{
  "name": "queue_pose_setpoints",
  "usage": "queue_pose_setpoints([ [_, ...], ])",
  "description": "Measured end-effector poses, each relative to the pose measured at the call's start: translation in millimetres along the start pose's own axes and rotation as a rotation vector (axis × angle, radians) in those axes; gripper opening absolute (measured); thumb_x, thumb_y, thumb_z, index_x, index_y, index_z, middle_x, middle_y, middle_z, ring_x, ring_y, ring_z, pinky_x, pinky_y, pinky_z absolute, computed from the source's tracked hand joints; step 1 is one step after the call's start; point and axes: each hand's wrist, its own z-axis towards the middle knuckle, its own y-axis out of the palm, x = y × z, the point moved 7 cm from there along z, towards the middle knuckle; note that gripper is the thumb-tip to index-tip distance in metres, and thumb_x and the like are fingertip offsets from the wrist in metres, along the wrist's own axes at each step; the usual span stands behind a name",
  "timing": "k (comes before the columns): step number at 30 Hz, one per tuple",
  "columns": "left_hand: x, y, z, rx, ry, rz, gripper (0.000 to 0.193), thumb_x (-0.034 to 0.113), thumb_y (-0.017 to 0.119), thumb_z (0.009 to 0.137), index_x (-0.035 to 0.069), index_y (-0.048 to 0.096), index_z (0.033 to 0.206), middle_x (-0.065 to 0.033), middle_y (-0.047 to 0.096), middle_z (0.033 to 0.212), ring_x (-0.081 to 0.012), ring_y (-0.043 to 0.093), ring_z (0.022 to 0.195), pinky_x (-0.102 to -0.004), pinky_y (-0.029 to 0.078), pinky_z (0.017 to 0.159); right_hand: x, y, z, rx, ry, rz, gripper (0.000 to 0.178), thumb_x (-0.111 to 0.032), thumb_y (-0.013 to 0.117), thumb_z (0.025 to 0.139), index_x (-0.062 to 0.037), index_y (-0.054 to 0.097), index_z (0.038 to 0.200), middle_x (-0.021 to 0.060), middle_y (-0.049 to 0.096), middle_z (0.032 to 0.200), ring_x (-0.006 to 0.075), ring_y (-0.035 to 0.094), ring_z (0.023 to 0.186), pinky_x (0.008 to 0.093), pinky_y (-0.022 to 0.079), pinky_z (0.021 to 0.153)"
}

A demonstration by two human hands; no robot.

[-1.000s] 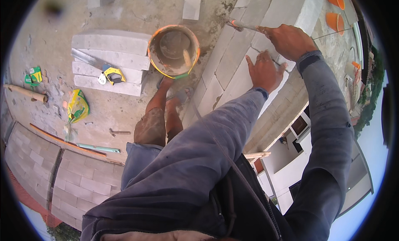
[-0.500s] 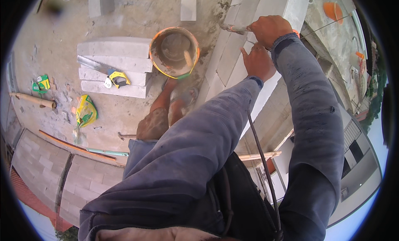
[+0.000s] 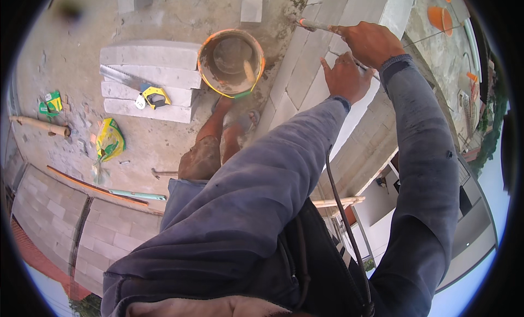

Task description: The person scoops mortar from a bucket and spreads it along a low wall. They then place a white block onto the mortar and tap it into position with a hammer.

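Note:
My right hand (image 3: pixel 374 45) is closed round a slim, pale-shafted tool (image 3: pixel 316 26). The tool points left over the top of a low wall of pale grey blocks (image 3: pixel 305 68); its far end looks grey and smeared, and I cannot make out its kind. Just below that hand, my left hand (image 3: pixel 349 79) lies on the block top with the thumb stretched away from the fingers. It seems to hold nothing. Left of the wall stands a bucket (image 3: pixel 232 64) with an orange rim, grey residue inside and a tool with a wooden handle (image 3: pixel 249 71) resting in it.
Stacked blocks (image 3: pixel 150 55) carry a handsaw (image 3: pixel 155 97) with a yellow and black handle. A yellow-green bag (image 3: pixel 111 139), a wooden pole (image 3: pixel 41 126) and a level (image 3: pixel 136 194) lie on the floor. Orange buckets (image 3: pixel 439 19) stand beyond the wall, which drops away at right.
Both hands have shifted slightly right along the wall and are a little farther apart. The tool has moved a little up in the view. My view has also tilted slightly.

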Motion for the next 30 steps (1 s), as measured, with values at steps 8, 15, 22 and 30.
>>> queue_pose_setpoints([
  [8, 10.7, -0.3, -5.1, -0.004, 0.037, 0.038, 0.083, 0.062, 0.071, 0.093, -0.007, 0.056, 0.137, -0.0206, 0.072, 0.126, -0.0316, 0.068, 0.125, -0.0687, 0.014, 0.128, 23.2, -0.2, -30.7, 0.031, 0.075, 0.123, 0.046, -0.024, 0.057, 0.109, -0.0334, 0.059, 0.154, 0.0146, 0.079, 0.100, 0.0313, 0.078, 0.089, 0.0443, 0.064, 0.080],
  [15, 5.2, -23.8, -3.2, -0.067, -0.039, 0.061, 0.096, 0.063, 0.070, 0.094, -0.009, 0.044, 0.152, -0.0278, 0.069, 0.133, -0.0387, 0.066, 0.130, -0.0573, 0.027, 0.127, 11.7, 35.7, -206.6, 0.696, 0.466, 0.880, 0.043, -0.030, 0.056, 0.112, -0.0097, 0.055, 0.150, 0.0215, 0.072, 0.121, 0.0408, 0.074, 0.102, 0.0463, 0.057, 0.091],
  [22, -55.1, 3.3, -95.4, -0.286, 0.001, 0.079, 0.115, 0.063, 0.078, 0.089, -0.011, 0.029, 0.162, -0.0335, 0.060, 0.145, -0.0427, 0.061, 0.136, -0.0433, 0.046, 0.116, -64.9, 151.2, -341.9, 0.774, 0.894, 1.246, 0.037, -0.023, 0.059, 0.110, 0.0007, 0.059, 0.138, 0.0210, 0.070, 0.116, 0.0372, 0.072, 0.096, 0.0414, 0.056, 0.085],
  [30, -56.1, 9.5, -108.4, -0.334, 0.032, -0.043, 0.102, 0.056, 0.077, 0.094, -0.014, 0.037, 0.157, -0.0318, 0.066, 0.137, -0.0371, 0.068, 0.128, -0.0411, 0.051, 0.109, -97.9, 235.5, -295.8, 0.683, 0.800, 1.063, 0.043, -0.024, 0.060, 0.108, -0.0066, 0.052, 0.147, 0.0226, 0.073, 0.111, 0.0444, 0.073, 0.088, 0.0477, 0.059, 0.077],
])
